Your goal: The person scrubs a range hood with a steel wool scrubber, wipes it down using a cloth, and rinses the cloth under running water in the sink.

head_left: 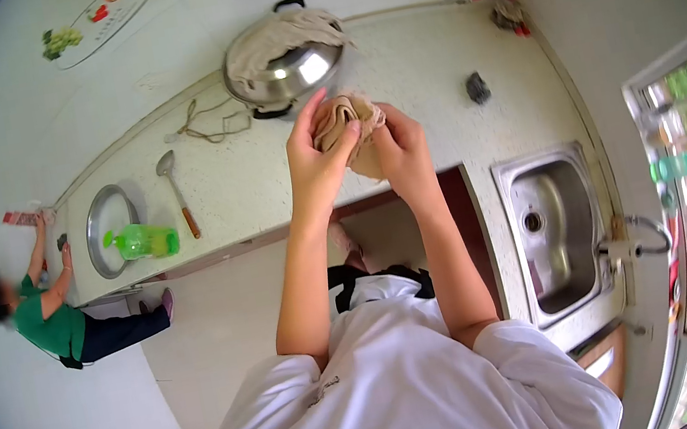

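Observation:
A beige cloth [366, 160], rolled or bunched up, is held between both my hands over the front part of the counter. My left hand [316, 150] grips its left side, with the thumb across the front and a finger stretched upward. On the right side of the cloth my right hand [401, 142] closes its fingers on the edge. Just behind my hands stands a metal wok with a domed lid [307, 69], and another beige cloth [276, 42] is draped over that lid.
Left on the counter [415, 46] are a spatula [175, 189], cord [209, 128], metal tray [94, 235] and green bottle [146, 241]. A scouring pad [477, 88] and sink [558, 241] are right. At far left a person in green [48, 312] reaches to the counter.

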`<state>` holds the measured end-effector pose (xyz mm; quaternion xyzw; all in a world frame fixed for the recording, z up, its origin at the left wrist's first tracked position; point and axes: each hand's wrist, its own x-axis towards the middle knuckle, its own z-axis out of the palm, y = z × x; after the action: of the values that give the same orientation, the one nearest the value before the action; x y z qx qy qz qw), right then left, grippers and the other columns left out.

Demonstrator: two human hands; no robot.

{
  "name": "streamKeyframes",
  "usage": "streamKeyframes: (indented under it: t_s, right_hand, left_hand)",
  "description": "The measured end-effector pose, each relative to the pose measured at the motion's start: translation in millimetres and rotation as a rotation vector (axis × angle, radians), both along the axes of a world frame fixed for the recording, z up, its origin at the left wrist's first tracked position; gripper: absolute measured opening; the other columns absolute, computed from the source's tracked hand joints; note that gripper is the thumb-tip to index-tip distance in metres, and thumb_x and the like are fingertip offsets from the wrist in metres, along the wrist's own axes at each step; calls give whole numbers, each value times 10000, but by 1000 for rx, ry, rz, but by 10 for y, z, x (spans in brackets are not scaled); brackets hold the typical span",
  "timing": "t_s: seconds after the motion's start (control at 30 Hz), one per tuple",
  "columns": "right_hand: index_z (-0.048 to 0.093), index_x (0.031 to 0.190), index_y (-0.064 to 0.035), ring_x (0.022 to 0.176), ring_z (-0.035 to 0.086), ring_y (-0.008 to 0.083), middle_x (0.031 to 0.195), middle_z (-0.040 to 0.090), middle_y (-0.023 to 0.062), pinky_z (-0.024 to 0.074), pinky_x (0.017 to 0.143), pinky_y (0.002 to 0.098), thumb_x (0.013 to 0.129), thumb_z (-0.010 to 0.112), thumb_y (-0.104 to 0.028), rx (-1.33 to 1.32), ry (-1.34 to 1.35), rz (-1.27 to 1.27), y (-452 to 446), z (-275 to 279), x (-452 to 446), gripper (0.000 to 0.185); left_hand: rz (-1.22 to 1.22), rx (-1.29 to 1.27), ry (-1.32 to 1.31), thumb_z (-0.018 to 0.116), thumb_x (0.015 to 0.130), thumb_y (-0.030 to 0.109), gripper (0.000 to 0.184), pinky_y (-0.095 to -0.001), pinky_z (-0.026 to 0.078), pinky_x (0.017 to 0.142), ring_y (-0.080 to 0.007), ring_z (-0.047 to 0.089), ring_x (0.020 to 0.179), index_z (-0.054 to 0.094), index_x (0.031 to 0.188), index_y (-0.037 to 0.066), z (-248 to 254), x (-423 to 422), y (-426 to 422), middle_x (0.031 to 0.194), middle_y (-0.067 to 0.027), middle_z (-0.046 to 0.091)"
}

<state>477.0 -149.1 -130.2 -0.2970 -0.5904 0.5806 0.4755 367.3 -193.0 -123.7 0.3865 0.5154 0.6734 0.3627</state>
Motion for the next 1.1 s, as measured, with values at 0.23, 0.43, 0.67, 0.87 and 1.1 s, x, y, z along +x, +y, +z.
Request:
streamKeyframes:
  t_s: [0.23, 0.43, 0.67, 0.87, 1.1]
  right_hand:
    - [598, 1057, 15, 782, 511, 57, 875, 609, -1, 409, 699, 215, 919, 444, -128, -328, 198, -50, -157, -146, 554, 252]
    - [549, 848, -55, 607, 458, 73, 724, 503, -21, 415, 534, 252, 892, 428, -114, -585, 547, -163, 27, -201, 723, 141]
    - [541, 1044, 18, 954, 589, 202, 1043, 599, 106, 491, 834, 355, 913, 385, -172, -525, 446, -96, -145, 240, 227, 278]
    - [511, 1166, -1, 1023, 569, 207, 1139, 578, 109, 451, 901, 379, 947, 373, -452, -602, 275, 89, -495, 278, -839, 520]
    - [565, 1132, -61, 938, 575, 129, 1013, 616, 45, 479, 802, 295, 863, 619, -262, -524, -45, 855, -677, -1170, -1732, 341]
  left_hand:
    - [1, -87, -248, 462, 936, 210, 340, -253, 459, 843, -112, 561, 988, 525, 1194, -1, -294, 320, -129, 1096, -84, 597]
    - [166, 63, -871, 386, 933, 181, 300, -341, 472, 873, -188, 567, 1009, 512, 1133, -4, -741, -334, -273, 1079, -94, 587]
    - [117, 138, -1015, 449, 914, 224, 376, -358, 473, 879, -225, 578, 1026, 469, 1188, -33, -756, -1356, -936, 1110, -127, 594]
    - [361, 115, -547, 549, 847, 17, 438, -285, 479, 815, -151, 597, 946, 437, 1265, -44, -882, -1906, -1430, 1043, -98, 617]
    - [343, 25, 322, 475, 862, -27, 383, -259, 431, 876, -136, 573, 987, 482, 1244, 1, 842, -2413, -2318, 1089, -80, 606]
